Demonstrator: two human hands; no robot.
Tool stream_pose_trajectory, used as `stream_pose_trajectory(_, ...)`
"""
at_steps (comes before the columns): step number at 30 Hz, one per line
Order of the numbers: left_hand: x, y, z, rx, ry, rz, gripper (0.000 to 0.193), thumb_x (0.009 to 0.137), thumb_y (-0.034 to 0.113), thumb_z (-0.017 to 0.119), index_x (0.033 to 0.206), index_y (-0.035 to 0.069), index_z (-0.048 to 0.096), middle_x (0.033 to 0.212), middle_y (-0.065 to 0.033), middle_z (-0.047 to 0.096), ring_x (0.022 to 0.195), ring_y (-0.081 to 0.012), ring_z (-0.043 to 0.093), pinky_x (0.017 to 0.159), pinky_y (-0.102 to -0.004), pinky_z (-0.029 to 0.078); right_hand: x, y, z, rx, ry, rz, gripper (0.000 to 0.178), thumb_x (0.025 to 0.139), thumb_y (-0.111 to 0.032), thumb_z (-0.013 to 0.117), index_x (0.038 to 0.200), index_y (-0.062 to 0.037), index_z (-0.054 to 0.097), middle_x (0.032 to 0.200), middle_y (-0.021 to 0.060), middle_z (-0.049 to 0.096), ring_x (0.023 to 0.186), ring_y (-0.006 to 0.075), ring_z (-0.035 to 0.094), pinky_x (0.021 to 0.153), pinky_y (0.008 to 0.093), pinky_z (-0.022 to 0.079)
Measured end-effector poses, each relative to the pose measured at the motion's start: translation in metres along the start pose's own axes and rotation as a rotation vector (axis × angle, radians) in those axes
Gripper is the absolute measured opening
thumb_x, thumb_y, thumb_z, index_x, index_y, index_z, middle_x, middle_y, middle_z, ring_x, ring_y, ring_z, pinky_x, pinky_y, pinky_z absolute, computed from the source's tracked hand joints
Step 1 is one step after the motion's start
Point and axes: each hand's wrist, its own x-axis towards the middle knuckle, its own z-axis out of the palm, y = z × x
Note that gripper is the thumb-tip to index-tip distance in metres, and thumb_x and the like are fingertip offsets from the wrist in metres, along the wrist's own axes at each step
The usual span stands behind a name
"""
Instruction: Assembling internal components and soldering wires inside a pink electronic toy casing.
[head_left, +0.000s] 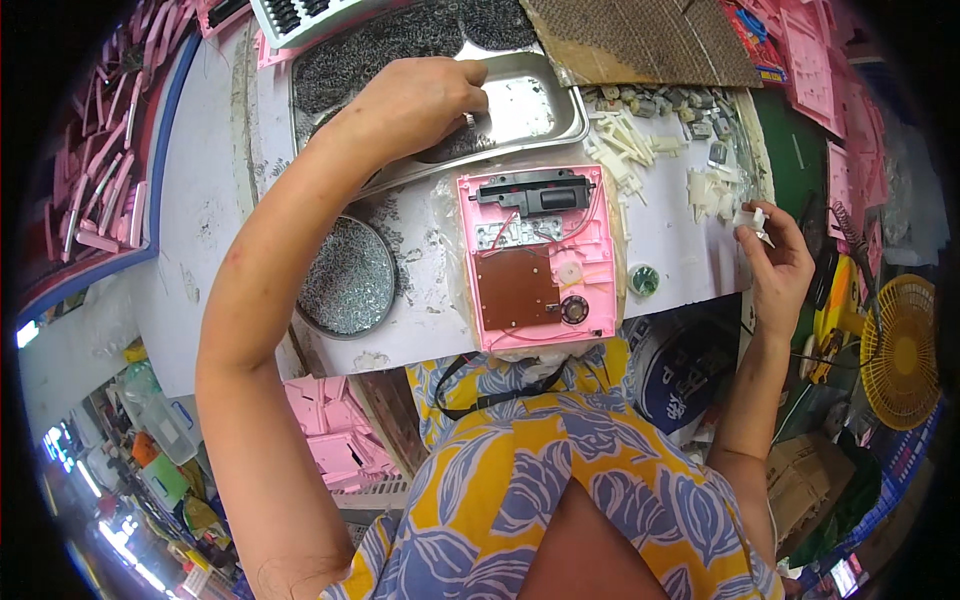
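Observation:
My left hand (425, 105) reaches over a metal tray (583, 125) of small dark pieces. Its fingers are curled together low over the tray, and what they pinch, if anything, is hidden. At the right edge of the table my right hand (778, 262) grips a small white plastic part (752, 224) between thumb and fingers. Between my hands lies a pink plastic housing (606, 285), open side up. It holds a brown board (515, 288), a black module (540, 194), a silvery plate (518, 233), a round speaker (575, 309) and thin red and dark wires.
A round dish (392, 285) of small shiny metal pieces sits at left. White plastic parts (622, 150) and small motors (700, 115) are heaped right of the tray, below a brown cardboard sheet (640, 45). A small green-filled cup (643, 280) stands beside the housing. A yellow fan (900, 335) is at far right.

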Motion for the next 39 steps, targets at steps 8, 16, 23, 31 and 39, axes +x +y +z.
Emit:
stream_pose_trajectory(8,0.011,0.007,-0.001,-0.226,0.201,-0.212,0.021,0.087,0.010,0.070,0.107,0.005,0.068,0.095,-0.0066,0.067,0.084,-0.0225,0.067,0.073,-0.0351,0.054,0.004,-0.026,0.030,0.224,-0.015,-0.073,0.035,0.086,0.010,0.071,0.119,0.0036,0.064,0.120,0.0100,0.065,0.107,0.0141,0.062,0.087,0.0246,0.055)
stream_pose_trajectory(16,-0.053,0.140,-0.024,-1.782,0.145,-0.611,0.027,0.102,0.017,0.059,0.120,-0.002,0.066,0.088,0.0001,0.058,0.070,-0.0067,0.047,0.063,-0.0225,0.040,-0.020,-0.081,0.087,0.346,-0.337,-0.334,0.034,0.081,0.011,0.073,0.114,0.0059,0.068,0.110,0.0173,0.073,0.103,0.0230,0.071,0.088,0.0336,0.058)
stream_pose_trajectory(23,-0.073,0.161,-0.006,-2.060,0.147,-0.614,0.026,0.105,0.018,0.056,0.118,-0.003,0.064,0.086,0.0003,0.056,0.068,-0.0061,0.045,0.060,-0.0217,0.037,-0.022,-0.095,0.097,-0.015,-0.471,-0.595,0.035,0.075,0.005,0.076,0.109,-0.0003,0.071,0.104,0.0150,0.075,0.090,0.0281,0.074,0.078,0.0330,0.058)
stream_pose_trajectory(31,-0.055,0.173,-0.043,-1.858,0.040,-0.527,0.023,0.098,0.019,0.065,0.109,-0.001,0.067,0.077,0.0018,0.057,0.067,-0.0086,0.052,0.058,-0.0246,0.042,-0.015,-0.086,0.060,0.224,-0.661,-0.203,0.029,0.093,-0.011,0.067,0.120,0.0014,0.063,0.112,0.0162,0.072,0.096,0.0287,0.074,0.084,0.0353,0.058)
stream_pose_trajectory(39,-0.027,0.195,0.013,-0.394,0.118,-0.374,0.013,0.082,0.016,0.074,0.083,0.007,0.065,0.078,-0.0094,0.065,0.071,-0.0311,0.066,0.061,-0.0413,0.054,-0.017,-0.043,0.039,0.517,-0.499,0.122,0.035,0.103,-0.023,0.057,0.128,-0.0003,0.050,0.122,0.0214,0.069,0.107,0.0300,0.072,0.087,0.0328,0.056)
